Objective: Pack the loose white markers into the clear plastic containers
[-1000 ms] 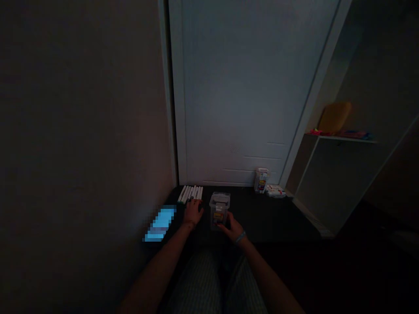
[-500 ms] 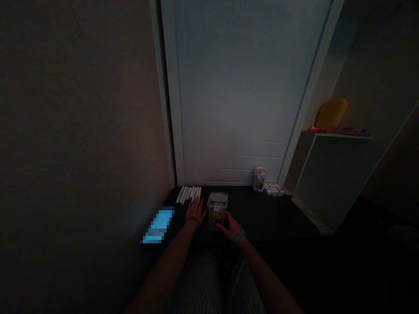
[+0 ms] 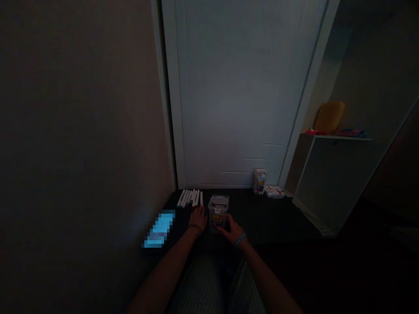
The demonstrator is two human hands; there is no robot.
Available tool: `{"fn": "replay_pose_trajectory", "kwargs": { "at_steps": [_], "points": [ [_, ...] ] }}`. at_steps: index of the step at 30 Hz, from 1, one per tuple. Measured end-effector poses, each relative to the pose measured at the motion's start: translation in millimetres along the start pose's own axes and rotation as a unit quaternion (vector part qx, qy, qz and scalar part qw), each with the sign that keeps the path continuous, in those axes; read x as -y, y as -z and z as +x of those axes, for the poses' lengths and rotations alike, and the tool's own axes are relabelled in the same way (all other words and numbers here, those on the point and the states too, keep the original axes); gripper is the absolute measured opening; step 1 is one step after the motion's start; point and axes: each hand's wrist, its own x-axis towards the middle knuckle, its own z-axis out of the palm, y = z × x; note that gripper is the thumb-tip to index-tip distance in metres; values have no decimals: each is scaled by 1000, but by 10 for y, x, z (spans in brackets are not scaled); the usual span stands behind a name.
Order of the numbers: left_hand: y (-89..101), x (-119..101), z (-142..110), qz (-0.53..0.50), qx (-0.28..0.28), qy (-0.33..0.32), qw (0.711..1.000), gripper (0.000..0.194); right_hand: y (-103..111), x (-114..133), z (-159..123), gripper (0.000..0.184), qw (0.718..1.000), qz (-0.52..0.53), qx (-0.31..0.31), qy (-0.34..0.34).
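A row of several white markers [image 3: 189, 198] lies on the dark tabletop [image 3: 271, 222]. My left hand [image 3: 197, 220] rests palm down at their near ends, its fingers stretched forward close to the rightmost marker [image 3: 201, 199]. In the dim light I cannot tell whether the fingertips touch it. Beside that hand stands a clear plastic container [image 3: 218, 214], upright and uncovered at the top, with a yellow and red label on its front. My right hand [image 3: 233, 230] grips the container from its right side, thumb across the lower front.
A bright pixelated screen [image 3: 159, 229] lies at the table's left. At the back right stand another labelled marker box [image 3: 260, 181] and a flat white pack [image 3: 274, 191]. A white door [image 3: 242, 87] rises behind; a cabinet [image 3: 340, 174] bearing a yellow object [image 3: 329, 117] is right.
My left hand has drawn back a little toward me from over the markers, and its fingers are closer together. The rightmost marker now shows apart from the others. My right hand keeps holding the container.
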Motion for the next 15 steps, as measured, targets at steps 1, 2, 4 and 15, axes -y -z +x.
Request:
{"fn": "replay_pose_trajectory", "kwargs": {
  "at_steps": [1, 2, 4, 15],
  "points": [
    [7, -22, -12, -6, 0, -1, 1000, 47, -4, 3, 3, 58, 1000, 5, -2, -3],
    [18, -38, -19, -12, 1, -5, 1000, 46, -7, 7, 5, 57, 1000, 9, -4, -7],
    [46, -49, -21, -20, 5, -19, 1000, 44, -13, 12, 8, 55, 1000, 16, -7, -12],
    [245, 197, 53, -22, 17, -39, 999, 27, 1, -28, 12, 58, 999, 40, -4, -9]
  ]
}}
